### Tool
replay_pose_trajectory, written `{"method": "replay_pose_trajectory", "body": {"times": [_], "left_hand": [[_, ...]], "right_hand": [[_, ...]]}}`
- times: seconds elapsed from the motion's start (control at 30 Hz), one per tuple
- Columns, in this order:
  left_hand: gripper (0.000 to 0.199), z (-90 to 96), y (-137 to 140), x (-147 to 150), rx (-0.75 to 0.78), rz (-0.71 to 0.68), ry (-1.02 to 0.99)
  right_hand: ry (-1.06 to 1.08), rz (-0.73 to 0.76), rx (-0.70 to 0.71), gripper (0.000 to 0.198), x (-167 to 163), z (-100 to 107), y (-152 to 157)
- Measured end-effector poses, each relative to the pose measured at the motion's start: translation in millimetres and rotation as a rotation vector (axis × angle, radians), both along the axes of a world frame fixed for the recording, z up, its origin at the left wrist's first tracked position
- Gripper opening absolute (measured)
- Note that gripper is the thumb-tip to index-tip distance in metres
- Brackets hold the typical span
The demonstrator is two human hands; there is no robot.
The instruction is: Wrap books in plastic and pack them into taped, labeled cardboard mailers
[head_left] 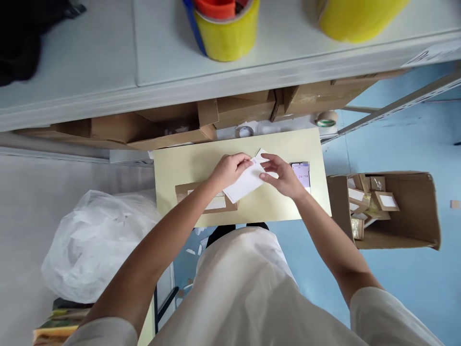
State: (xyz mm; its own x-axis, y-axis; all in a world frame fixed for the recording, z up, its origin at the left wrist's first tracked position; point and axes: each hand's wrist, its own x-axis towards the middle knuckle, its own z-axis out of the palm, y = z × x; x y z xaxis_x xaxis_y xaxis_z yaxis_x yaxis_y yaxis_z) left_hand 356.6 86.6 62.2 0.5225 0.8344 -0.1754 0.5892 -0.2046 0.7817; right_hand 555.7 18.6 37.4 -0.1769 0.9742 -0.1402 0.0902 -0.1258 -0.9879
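A white paper slip [245, 183] is held slanted above a small cream table, with a folded-looking corner at its upper end. My left hand [232, 170] pinches its upper left part between thumb and fingers. Around the right edge of the slip my right hand [279, 175] curls loosely, its fingers a little apart and white paper showing between thumb and fingers. Under my left forearm lies a flat brown cardboard parcel [231, 206] with white paper on it, partly hidden. Just right of my right hand, a phone [301, 174] with a lit screen rests on the table.
The cream table [201, 163] stands below a grey shelf [108, 62] carrying yellow tape rolls [230, 36]. Cardboard boxes [169, 127] and tape rolls [326, 119] line its far side. An open carton [406, 211] with small labelled parcels sits right; a white plastic bag [97, 245] bulges left.
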Motion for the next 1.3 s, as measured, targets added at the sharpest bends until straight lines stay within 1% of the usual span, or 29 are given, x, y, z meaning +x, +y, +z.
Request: {"method": "replay_pose_trajectory", "body": {"times": [0.07, 0.13, 0.2, 0.27, 0.33, 0.4, 0.43, 0.47, 0.53, 0.6, 0.63, 0.77, 0.9, 1.07, 1.2, 1.3], "left_hand": [[0.031, 14.3, -21.8, -16.8, -0.085, 0.038, -0.069], [0.036, 25.6, -47.2, -40.4, -0.221, 0.134, -0.154], [0.041, 32.0, -74.4, -67.5, -0.36, 0.293, -0.269], [0.044, 33.4, -99.7, -93.0, -0.45, 0.434, -0.358], [0.037, 31.6, -119.8, -112.3, -0.498, 0.526, -0.414], [0.032, 28.9, -133.2, -123.7, -0.499, 0.585, -0.462], [0.03, 27.8, -137.7, -126.9, -0.492, 0.602, -0.488], [0.028, 27.3, -141.1, -128.9, -0.488, 0.609, -0.513], [0.026, 28.3, -146.4, -131.2, -0.495, 0.59, -0.569], [0.025, 32.2, -152.0, -133.8, -0.518, 0.544, -0.653], [0.024, 34.9, -155.4, -135.7, -0.536, 0.52, -0.706], [0.024, 47.1, -169.9, -147.6, -0.643, 0.483, -0.908], [0.029, 53.0, -178.7, -158.4, -0.679, 0.499, -1.0], [0.025, 51.0, -180.9, -165.4, -0.7, 0.47, -1.063], [0.026, 47.4, -181.4, -168.1, -0.73, 0.476, -1.077], [0.024, 44.9, -182.6, -168.5, -0.745, 0.465, -1.097]], "right_hand": [[0.052, -0.058, -0.045, 0.055, -27.7, 9.3, -12.8], [0.071, -0.121, -0.054, 0.048, -51.3, 14.2, -28.4], [0.076, -0.203, -0.033, 0.042, -70.1, 16.4, -45.6], [0.028, -0.268, 0.012, 0.038, -85.3, 18.3, -62.6], [-0.136, -0.331, 0.118, 0.041, -99.5, 22.9, -78.3], [-0.395, -0.385, 0.289, 0.048, -115.2, 31.5, -91.9], [-0.517, -0.38, 0.388, 0.05, -124.2, 37.1, -97.8], [-0.613, -0.336, 0.481, 0.05, -133.9, 43.2, -103.2], [-0.713, -0.168, 0.622, 0.047, -154.7, 55.1, -112.1], [-0.742, -0.03, 0.692, 0.045, -174.5, 64.4, -118.7], [-0.753, -0.01, 0.705, 0.045, -183.0, 67.7, -121.3], [-0.79, -0.061, 0.701, 0.047, -202.1, 74.6, -130.6], [-0.805, -0.061, 0.739, 0.048, -205.6, 78.4, -140.9], [-0.837, -0.074, 0.807, 0.039, -209.4, 80.4, -149.3], [-0.855, -0.091, 0.856, 0.03, -211.9, 79.8, -151.4], [-0.857, -0.084, 0.874, 0.027, -211.0, 79.5, -152.0]]}}
